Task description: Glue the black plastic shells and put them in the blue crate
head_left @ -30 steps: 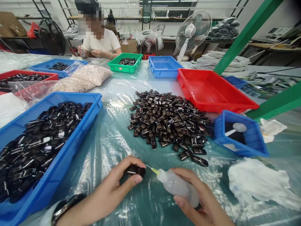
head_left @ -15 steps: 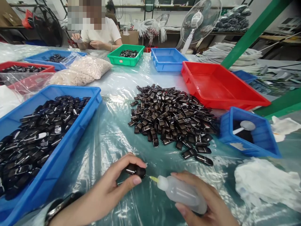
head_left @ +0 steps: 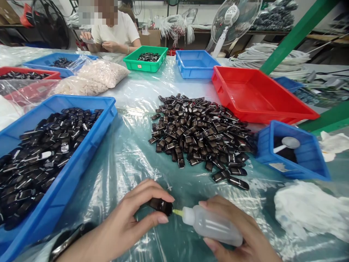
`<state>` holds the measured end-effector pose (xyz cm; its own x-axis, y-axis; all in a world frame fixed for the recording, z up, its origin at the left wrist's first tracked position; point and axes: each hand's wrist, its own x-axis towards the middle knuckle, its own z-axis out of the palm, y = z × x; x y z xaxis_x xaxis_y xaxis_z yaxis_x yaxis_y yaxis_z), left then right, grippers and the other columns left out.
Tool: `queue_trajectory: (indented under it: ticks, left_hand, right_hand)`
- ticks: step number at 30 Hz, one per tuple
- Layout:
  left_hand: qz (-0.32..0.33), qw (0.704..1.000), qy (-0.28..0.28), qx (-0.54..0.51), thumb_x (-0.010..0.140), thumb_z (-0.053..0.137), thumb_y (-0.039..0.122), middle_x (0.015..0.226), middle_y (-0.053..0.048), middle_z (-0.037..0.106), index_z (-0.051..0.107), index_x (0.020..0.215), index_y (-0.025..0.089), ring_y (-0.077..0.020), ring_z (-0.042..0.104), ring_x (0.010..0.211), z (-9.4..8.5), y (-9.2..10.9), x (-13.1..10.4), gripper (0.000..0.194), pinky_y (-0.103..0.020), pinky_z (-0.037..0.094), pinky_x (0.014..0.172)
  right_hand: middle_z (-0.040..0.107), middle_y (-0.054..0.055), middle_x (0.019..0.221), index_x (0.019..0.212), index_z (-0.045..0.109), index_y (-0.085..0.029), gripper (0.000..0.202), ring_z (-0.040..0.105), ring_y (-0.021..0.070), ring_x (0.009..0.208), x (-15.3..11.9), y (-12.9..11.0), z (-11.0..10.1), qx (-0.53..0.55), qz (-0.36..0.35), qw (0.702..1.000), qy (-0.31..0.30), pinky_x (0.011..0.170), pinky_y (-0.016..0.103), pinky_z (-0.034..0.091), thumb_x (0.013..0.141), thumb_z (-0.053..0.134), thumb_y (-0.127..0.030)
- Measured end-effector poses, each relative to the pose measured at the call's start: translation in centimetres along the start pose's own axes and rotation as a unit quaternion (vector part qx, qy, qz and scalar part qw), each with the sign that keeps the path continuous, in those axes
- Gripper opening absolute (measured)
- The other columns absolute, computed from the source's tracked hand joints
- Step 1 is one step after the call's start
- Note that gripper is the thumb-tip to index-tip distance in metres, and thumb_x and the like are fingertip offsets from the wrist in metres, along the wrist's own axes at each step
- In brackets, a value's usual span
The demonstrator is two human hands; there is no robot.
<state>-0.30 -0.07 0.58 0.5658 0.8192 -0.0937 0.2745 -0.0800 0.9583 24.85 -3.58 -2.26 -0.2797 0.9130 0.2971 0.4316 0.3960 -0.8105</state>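
Observation:
Between thumb and fingers, my left hand (head_left: 144, 209) pinches a small glossy black plastic piece (head_left: 161, 206), one end pointing right. My right hand (head_left: 237, 222) is wrapped round a translucent squeeze bottle (head_left: 214, 223) with a white cap, lying nearly level. Its thin yellow nozzle (head_left: 177, 212) meets the right end of the black piece; whether the tip goes inside cannot be seen. Beyond my hands lies a heap of similar black pieces (head_left: 199, 131) on the plastic-covered table (head_left: 131, 156).
At left, a blue tray (head_left: 102, 125) holds many black pieces. A blue bin (head_left: 313, 160) with a scoop (head_left: 290, 142) and a white cloth (head_left: 308, 211) lie right. Behind stand a red tray (head_left: 261, 98), blue tray (head_left: 195, 65) and green tray (head_left: 145, 60). A person (head_left: 116, 34) sits opposite.
The gap between nozzle and black piece has closed; they now meet. The black piece has turned slightly, its end facing the bottle. The camera view has shifted a little.

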Motion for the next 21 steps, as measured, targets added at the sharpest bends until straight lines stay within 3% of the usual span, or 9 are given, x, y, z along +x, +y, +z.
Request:
queue_trajectory:
  ticks: [21]
  left_hand:
    - [0.017,1.000,0.012,0.007,0.094,0.059,0.027,0.100,0.000,0.060,0.061,0.110,0.034,-0.0189,0.056,0.092,0.03,-0.31,-0.07,0.018,-0.030,0.044,0.079]
  right_hand:
    - [0.069,0.002,0.098,0.117,0.058,-0.039,0.042,0.069,0.0244,0.087,-0.37,-0.55,-0.52,-0.020,0.043,0.999,-0.021,0.060,0.028,0.058,0.079,0.066,-0.022]
